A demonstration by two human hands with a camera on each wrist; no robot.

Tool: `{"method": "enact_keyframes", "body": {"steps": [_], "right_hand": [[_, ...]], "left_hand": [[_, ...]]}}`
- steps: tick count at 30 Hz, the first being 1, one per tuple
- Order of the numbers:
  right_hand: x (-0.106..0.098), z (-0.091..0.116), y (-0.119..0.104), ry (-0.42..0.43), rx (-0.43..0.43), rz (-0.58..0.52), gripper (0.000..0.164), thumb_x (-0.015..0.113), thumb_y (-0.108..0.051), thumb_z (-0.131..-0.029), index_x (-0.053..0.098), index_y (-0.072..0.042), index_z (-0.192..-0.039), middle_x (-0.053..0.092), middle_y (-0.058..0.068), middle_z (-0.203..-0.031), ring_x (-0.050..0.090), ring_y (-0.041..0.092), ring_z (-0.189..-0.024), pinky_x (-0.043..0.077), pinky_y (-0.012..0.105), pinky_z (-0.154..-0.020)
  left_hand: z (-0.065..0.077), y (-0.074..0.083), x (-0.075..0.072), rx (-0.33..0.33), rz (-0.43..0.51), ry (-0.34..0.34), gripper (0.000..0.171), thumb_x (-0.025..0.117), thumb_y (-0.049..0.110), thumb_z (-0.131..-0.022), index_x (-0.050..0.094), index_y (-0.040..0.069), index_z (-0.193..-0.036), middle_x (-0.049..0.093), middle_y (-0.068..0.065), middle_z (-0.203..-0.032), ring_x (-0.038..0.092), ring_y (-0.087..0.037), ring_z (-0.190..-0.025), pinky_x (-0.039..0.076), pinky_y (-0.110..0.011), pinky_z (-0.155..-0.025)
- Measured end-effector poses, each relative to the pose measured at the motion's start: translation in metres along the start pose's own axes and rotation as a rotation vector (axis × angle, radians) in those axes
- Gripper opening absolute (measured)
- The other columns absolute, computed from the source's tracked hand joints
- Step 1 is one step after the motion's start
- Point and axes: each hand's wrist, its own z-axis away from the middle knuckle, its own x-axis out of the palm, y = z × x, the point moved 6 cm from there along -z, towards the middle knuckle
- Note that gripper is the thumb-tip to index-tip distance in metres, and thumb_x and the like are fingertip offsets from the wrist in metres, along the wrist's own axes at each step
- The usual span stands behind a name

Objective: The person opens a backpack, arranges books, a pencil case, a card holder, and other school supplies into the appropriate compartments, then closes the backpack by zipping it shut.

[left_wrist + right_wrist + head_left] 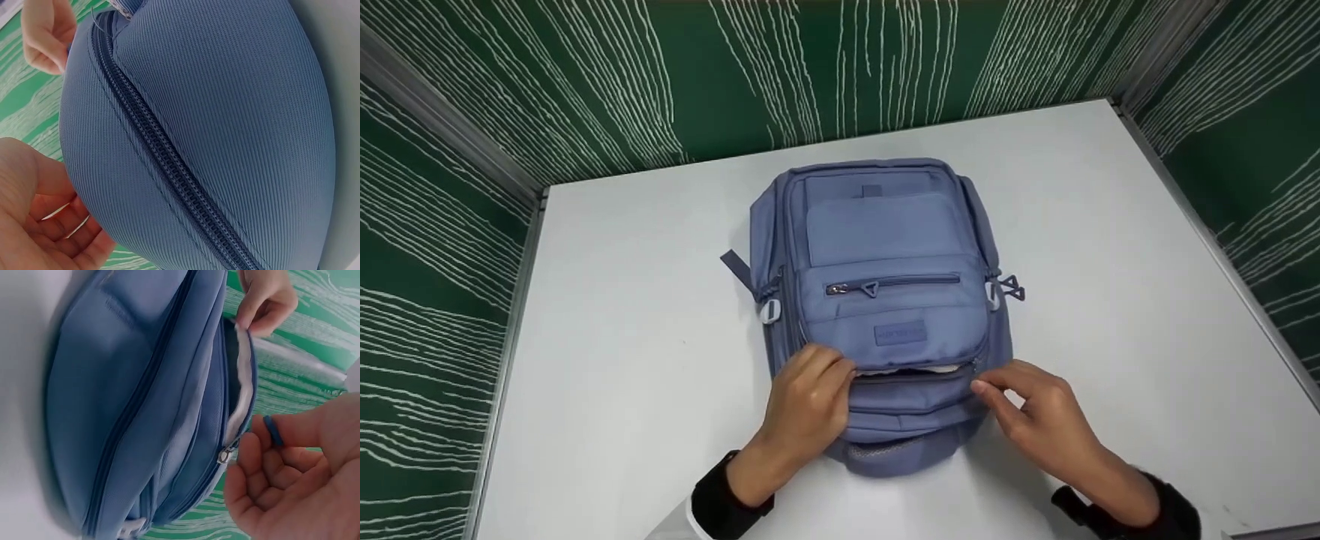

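Observation:
A blue backpack (885,232) lies on its back on the white table, its lower end towards the person. Across its front a zipped pocket (911,370) gapes, showing a pale lining. My left hand (806,397) pinches the upper edge of that opening at its left end. At the opposite end, my right hand (1039,412) pinches a blue cord zipper pull (274,430) between thumb and index finger. The metal zipper slider (224,455) shows beside the right fingertips in the right wrist view, at the end of the gap. Another long zipper (169,149) appears closed in the left wrist view.
Higher on the backpack sits a small zipper with a triangular pull (870,289), above a label patch (900,333). A loose strap (737,270) sticks out left, and triangular pulls (1012,286) hang right. Green white-streaked panels (720,75) border the white table (622,300).

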Motion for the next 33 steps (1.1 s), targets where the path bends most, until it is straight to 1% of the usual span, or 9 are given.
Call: {"method": "enact_keyframes", "body": {"steps": [5,10,12,14,19,23,27,30,33], "right_hand": [[0.019,0.000,-0.013,-0.051,-0.016,-0.031,0.022,0.080,0.011,-0.082,0.077,-0.009,-0.090,0.070,-0.011,-0.085,0.060,0.005,-0.075,0.047,0.017,-0.066],[0.036,-0.002,-0.022,-0.103,-0.013,-0.063,0.017,0.080,0.004,-0.087,0.078,-0.012,-0.092,0.072,-0.012,-0.089,0.064,0.006,-0.080,0.049,0.016,-0.072],[0.042,-0.004,-0.024,-0.116,-0.002,-0.079,0.015,0.079,0.002,-0.088,0.079,-0.012,-0.093,0.073,-0.012,-0.090,0.065,0.006,-0.082,0.051,0.016,-0.073],[0.048,-0.005,-0.027,-0.125,0.000,-0.093,0.013,0.079,0.002,-0.089,0.079,-0.011,-0.094,0.073,-0.011,-0.090,0.065,0.006,-0.082,0.052,0.017,-0.072],[0.060,-0.007,-0.034,-0.146,-0.019,-0.131,0.012,0.079,0.001,-0.089,0.079,-0.009,-0.096,0.074,-0.008,-0.091,0.065,0.005,-0.080,0.053,0.019,-0.070],[0.069,-0.008,-0.040,-0.178,-0.007,-0.178,0.007,0.076,-0.005,-0.094,0.079,-0.008,-0.100,0.075,-0.004,-0.093,0.065,0.005,-0.082,0.055,0.023,-0.070],[0.078,-0.009,-0.046,-0.210,0.007,-0.220,0.007,0.074,-0.009,-0.097,0.079,-0.007,-0.102,0.076,-0.001,-0.096,0.065,0.006,-0.084,0.056,0.025,-0.069],[0.084,-0.010,-0.050,-0.220,-0.003,-0.234,0.009,0.074,-0.007,-0.096,0.079,-0.006,-0.104,0.076,-0.001,-0.097,0.065,0.006,-0.083,0.056,0.025,-0.069],[0.086,-0.010,-0.050,-0.218,0.008,-0.258,0.010,0.075,-0.005,-0.096,0.079,-0.005,-0.105,0.075,-0.001,-0.098,0.064,0.006,-0.082,0.056,0.025,-0.068]], "left_hand": [[0.002,0.000,0.002,0.003,-0.009,0.006,0.010,0.076,-0.008,-0.080,0.075,-0.001,-0.088,0.064,-0.006,-0.087,0.062,-0.023,-0.081,0.054,-0.034,-0.072],[0.002,0.001,0.003,0.002,-0.019,0.004,0.010,0.077,-0.008,-0.080,0.075,-0.001,-0.087,0.064,-0.006,-0.087,0.061,-0.022,-0.081,0.054,-0.033,-0.072],[0.003,0.001,0.003,0.005,-0.018,0.002,0.010,0.077,-0.008,-0.079,0.075,-0.001,-0.087,0.064,-0.006,-0.087,0.061,-0.022,-0.081,0.054,-0.033,-0.073],[0.004,0.001,0.004,0.005,-0.014,-0.003,0.011,0.078,-0.008,-0.079,0.075,-0.001,-0.087,0.063,-0.006,-0.087,0.061,-0.023,-0.082,0.054,-0.033,-0.074],[0.006,0.001,0.005,0.009,-0.012,-0.012,0.012,0.076,-0.009,-0.079,0.075,-0.001,-0.088,0.063,-0.006,-0.088,0.061,-0.023,-0.083,0.053,-0.034,-0.076],[0.006,0.000,0.005,0.014,-0.009,-0.017,0.015,0.074,-0.012,-0.077,0.076,-0.001,-0.088,0.064,-0.007,-0.087,0.061,-0.023,-0.082,0.053,-0.035,-0.077],[0.007,0.000,0.004,0.022,-0.011,-0.021,0.019,0.072,-0.014,-0.075,0.077,-0.001,-0.087,0.064,-0.007,-0.086,0.061,-0.023,-0.082,0.054,-0.036,-0.077],[0.007,0.000,0.004,0.021,-0.005,-0.026,0.018,0.072,-0.014,-0.076,0.077,-0.001,-0.088,0.064,-0.007,-0.087,0.061,-0.023,-0.082,0.054,-0.035,-0.076],[0.008,0.003,0.004,0.022,0.011,-0.030,0.015,0.072,-0.010,-0.080,0.077,-0.002,-0.090,0.066,-0.008,-0.089,0.062,-0.024,-0.084,0.054,-0.035,-0.078]]}}
